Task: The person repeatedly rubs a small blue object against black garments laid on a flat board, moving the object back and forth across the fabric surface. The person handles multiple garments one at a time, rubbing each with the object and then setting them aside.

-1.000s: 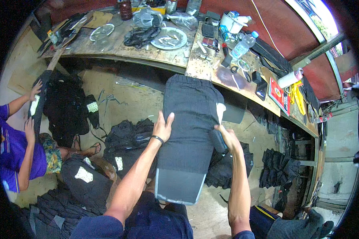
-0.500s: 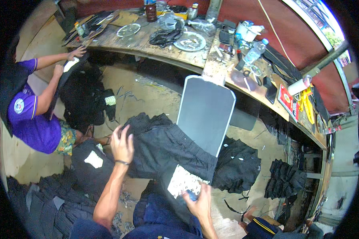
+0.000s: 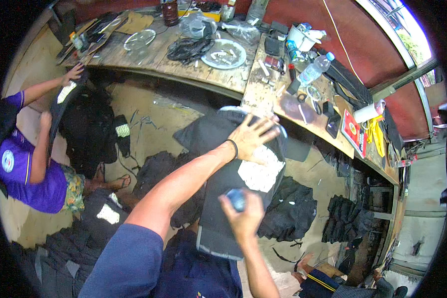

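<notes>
A dark garment (image 3: 211, 191) is drawn over a grey board (image 3: 218, 247), whose light-edged near end shows bare at my lap. On the garment lies a pale patch with a small dark pattern (image 3: 261, 170). My left hand (image 3: 251, 139) rests spread and flat near the garment's far end, its thumb at the patch. Closer to me, my right hand (image 3: 246, 216) grips a small blue rounded object (image 3: 236, 199) above the cloth; its kind is unclear.
Dark garments (image 3: 288, 208) lie stacked to the right, more (image 3: 74, 248) at lower left. A workbench (image 3: 184, 74) holds a plate (image 3: 224, 53), a bottle (image 3: 317, 68) and a white roll (image 3: 368, 111). A co-worker in purple (image 3: 22, 166) sits left; another person's legs (image 3: 318, 283) show lower right.
The garment has gone from beside the board to lying over it. My left hand has come forward and right onto the cloth. My right hand still holds the blue object, now slightly higher.
</notes>
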Demonstrator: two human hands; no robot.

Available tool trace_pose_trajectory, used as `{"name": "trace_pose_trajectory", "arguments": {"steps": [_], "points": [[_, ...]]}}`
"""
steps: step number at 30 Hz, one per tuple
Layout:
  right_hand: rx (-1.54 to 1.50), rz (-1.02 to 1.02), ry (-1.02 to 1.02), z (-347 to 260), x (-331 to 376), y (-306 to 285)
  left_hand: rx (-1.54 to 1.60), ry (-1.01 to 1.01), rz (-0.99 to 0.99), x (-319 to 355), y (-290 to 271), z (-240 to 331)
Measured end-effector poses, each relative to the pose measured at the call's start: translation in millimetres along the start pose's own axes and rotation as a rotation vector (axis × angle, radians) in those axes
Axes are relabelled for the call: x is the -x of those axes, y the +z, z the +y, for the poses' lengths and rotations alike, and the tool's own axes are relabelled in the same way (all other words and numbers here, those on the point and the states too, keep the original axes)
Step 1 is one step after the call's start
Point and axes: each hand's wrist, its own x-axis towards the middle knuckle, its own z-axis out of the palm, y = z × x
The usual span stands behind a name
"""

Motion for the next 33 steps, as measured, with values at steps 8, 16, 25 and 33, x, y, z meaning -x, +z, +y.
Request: {"name": "trace_pose_trajectory", "arguments": {"steps": [8, 16, 25, 33], "points": [[0.065, -0.035, -0.159, 15, -100, 79, 0.122, 0.184, -0.375, -49, 15, -30], [0.001, -0.213, -0.28, -31, -71, 52, 0.094, 0.111, -0.387, -56, 30, -36], [0.07, -0.219, -0.319, -2, -45, 35, 0.053, 0.053, -0.379, -56, 17, -27], [0.097, -0.179, -0.221, 32, -33, 29, -0.005, 0.024, -0.485, -62, 6, -27]]}}
